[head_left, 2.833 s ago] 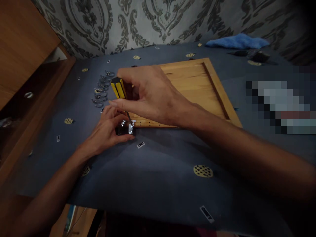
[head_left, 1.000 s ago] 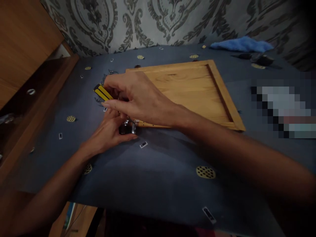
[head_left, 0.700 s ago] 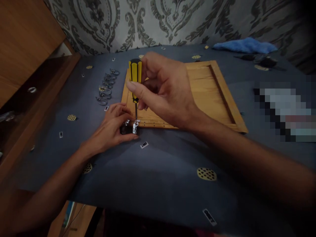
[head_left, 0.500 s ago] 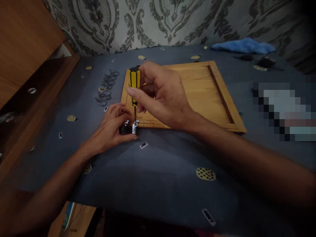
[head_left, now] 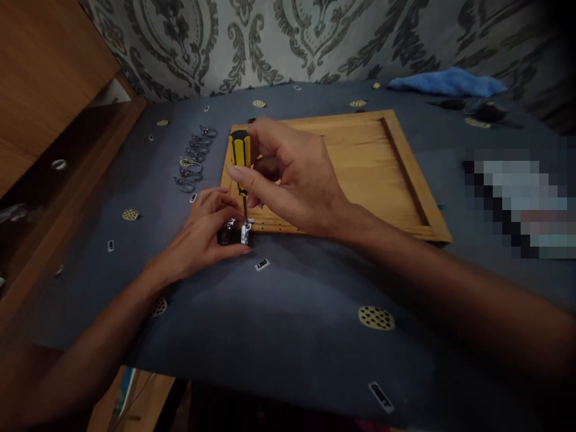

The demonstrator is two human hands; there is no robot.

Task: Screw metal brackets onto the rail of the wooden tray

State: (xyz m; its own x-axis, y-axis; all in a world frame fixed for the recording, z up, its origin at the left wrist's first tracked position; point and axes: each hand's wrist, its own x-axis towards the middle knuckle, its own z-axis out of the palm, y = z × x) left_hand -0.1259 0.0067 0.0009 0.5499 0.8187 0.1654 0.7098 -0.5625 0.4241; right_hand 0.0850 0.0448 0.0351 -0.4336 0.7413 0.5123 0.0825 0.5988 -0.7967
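Observation:
My right hand (head_left: 297,180) is closed around the yellow-and-black handle of a screwdriver (head_left: 240,153). The screwdriver stands nearly upright, its tip at the top of a shiny metal clamp (head_left: 245,234). That clamp sits at the near left corner of a framed wooden board (head_left: 360,168), where a row of small dark holes runs along the edge. My left hand (head_left: 202,231) curls around the corner, thumb against the clamp's lower end and fingers on the board. Beside it, partly hidden under my left fingers, is a second clamp (head_left: 228,231).
Several loose metal clamps (head_left: 191,171) lie in a row left of the board on the dark patterned cloth (head_left: 306,336). A blue cloth (head_left: 450,83) and a dark object (head_left: 486,111) lie at the back right. A wooden cabinet (head_left: 45,72) stands at the left.
The screwdriver's handle has tilted slightly to the left with my right hand, its tip staying at the clamp. My left hand has not visibly moved.

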